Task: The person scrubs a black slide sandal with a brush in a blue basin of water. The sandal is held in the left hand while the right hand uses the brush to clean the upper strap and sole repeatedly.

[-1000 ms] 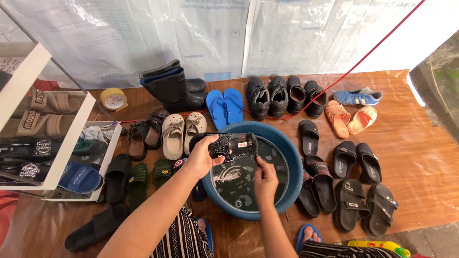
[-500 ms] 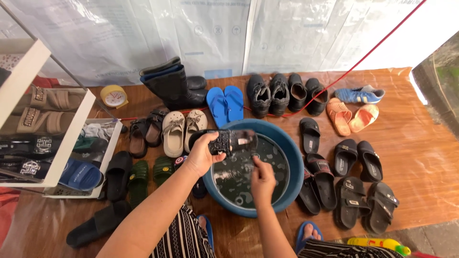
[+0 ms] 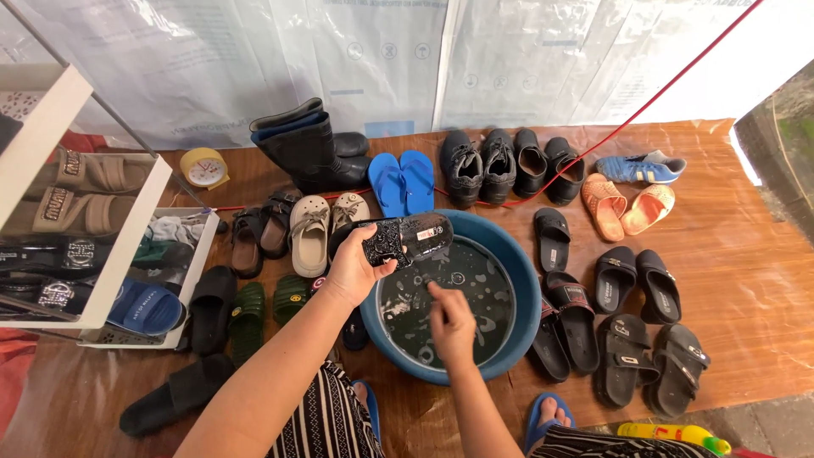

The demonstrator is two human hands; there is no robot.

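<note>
My left hand (image 3: 349,270) grips a wet black slipper (image 3: 405,238), sole side up, over the left rim of a blue basin (image 3: 519,270) of dark soapy water. Over the middle of the basin my right hand (image 3: 452,322) hovers just above the water, fingers bunched and pointing toward the slipper; whether it holds anything I cannot tell. The basin sits on a brown wooden floor among many shoes.
Beige clogs (image 3: 322,224), blue flip-flops (image 3: 403,181), black boots (image 3: 307,151) and black shoes (image 3: 509,164) line the far side. Black slides (image 3: 632,314) lie right of the basin, orange sandals (image 3: 626,206) beyond. A white shoe rack (image 3: 80,246) stands at left, by a yellow clock (image 3: 203,167).
My right hand has drawn back toward me, from near the slipper down to the middle of the basin. The left hand keeps the slipper at the rim, slightly tilted.
</note>
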